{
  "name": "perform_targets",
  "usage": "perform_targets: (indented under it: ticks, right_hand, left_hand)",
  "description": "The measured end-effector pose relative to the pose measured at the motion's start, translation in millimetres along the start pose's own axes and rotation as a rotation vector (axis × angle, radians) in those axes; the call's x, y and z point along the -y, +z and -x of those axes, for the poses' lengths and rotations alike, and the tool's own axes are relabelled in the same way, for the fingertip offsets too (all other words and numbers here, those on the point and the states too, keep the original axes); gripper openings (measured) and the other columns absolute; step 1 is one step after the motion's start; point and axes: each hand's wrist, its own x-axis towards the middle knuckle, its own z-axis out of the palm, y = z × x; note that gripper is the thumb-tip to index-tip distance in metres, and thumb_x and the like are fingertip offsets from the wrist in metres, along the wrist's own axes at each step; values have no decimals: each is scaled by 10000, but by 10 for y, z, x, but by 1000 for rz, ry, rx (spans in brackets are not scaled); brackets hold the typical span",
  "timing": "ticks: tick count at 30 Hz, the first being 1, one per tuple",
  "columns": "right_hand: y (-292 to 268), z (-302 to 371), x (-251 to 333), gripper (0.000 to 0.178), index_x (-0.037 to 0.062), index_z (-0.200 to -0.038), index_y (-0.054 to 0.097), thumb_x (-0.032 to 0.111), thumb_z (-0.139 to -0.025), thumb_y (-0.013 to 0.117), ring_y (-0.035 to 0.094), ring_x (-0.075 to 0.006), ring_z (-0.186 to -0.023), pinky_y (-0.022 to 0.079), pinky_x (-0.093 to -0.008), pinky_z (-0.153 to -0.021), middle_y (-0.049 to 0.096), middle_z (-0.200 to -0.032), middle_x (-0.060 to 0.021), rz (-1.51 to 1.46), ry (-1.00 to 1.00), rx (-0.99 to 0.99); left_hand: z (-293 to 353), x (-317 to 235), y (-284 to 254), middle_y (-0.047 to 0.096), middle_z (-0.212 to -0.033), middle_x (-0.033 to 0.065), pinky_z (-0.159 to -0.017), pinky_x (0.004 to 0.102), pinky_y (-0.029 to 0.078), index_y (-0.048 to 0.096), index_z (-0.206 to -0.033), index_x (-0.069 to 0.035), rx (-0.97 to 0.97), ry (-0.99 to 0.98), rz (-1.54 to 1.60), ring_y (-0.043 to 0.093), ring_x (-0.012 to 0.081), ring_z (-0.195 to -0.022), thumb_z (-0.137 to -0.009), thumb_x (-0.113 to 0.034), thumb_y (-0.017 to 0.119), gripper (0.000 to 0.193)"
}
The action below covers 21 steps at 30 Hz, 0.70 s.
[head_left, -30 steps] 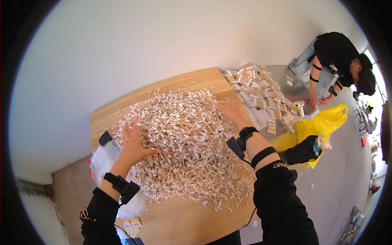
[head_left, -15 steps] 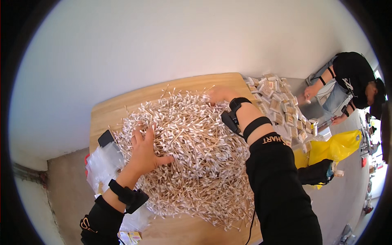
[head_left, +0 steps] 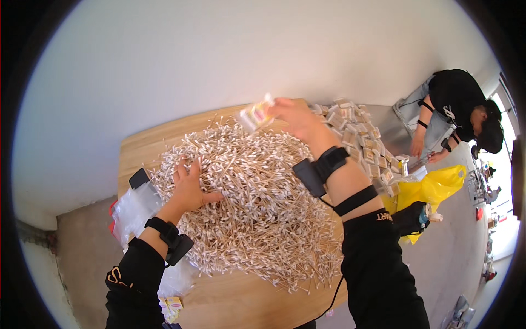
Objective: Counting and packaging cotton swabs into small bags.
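Barely started: right hand [head_left: 293, 116] pinches one small box [head_left: 256, 115] over the table's [head_left: 164, 140] far edge, left hand [head_left: 189, 189] flat, fingers spread on the cotton-swab heap [head_left: 257, 203], still huge mid-table.

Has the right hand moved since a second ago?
Yes. The right hand has lifted off the cotton swab pile, now holding a small box above its far edge.

Scene brightly and evenly lit by daylight; the source is seen at the window [head_left: 507, 181] on the far right, blown out to white. Shadows are soft and faint. Heavy fisheye bending is noted toward the black rim. The small box [head_left: 256, 114] is motion-blurred; the centre stays sharp.
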Motion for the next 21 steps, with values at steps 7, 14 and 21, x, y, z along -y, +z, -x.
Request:
perform_targets:
  ticks: [7, 14, 21]
  right_hand:
    - [98, 459, -589, 239, 63, -939, 575, 253, -813, 646, 509, -86, -655, 414, -248, -546, 571, -753, -3, -123, -49, -227]
    - [-792, 1078, -504, 145, 80, -818, 542, 217, -865, 548, 510, -103, -610, 424, -242, -523, 527, -676, -5, 158, -582, -37]
    - [-2062, 1168, -518, 132, 55, -728, 517, 164, -801, 508, 527, -129, -581, 422, -251, -469, 536, -688, -41, -444, -396, -971]
  left_hand:
    - [-21, 156, 9, 64, -1400, 335, -1024, 531, 212, 206, -1391, -49, 4, -6, -31, 106, 518, -1277, -527, -490, 814, 1144]
    - [-44, 80, -11, 47, -1409, 325, -1026, 526, 208, 171, -1406, -77, 39, -20, -51, 105, 510, -1282, -537, -484, 811, 1154]
    - [-77, 145, 23, 54, -1424, 310, -1048, 509, 169, 145, -1407, -64, 63, -49, -9, 78, 488, -1302, -537, -448, 817, 1164]
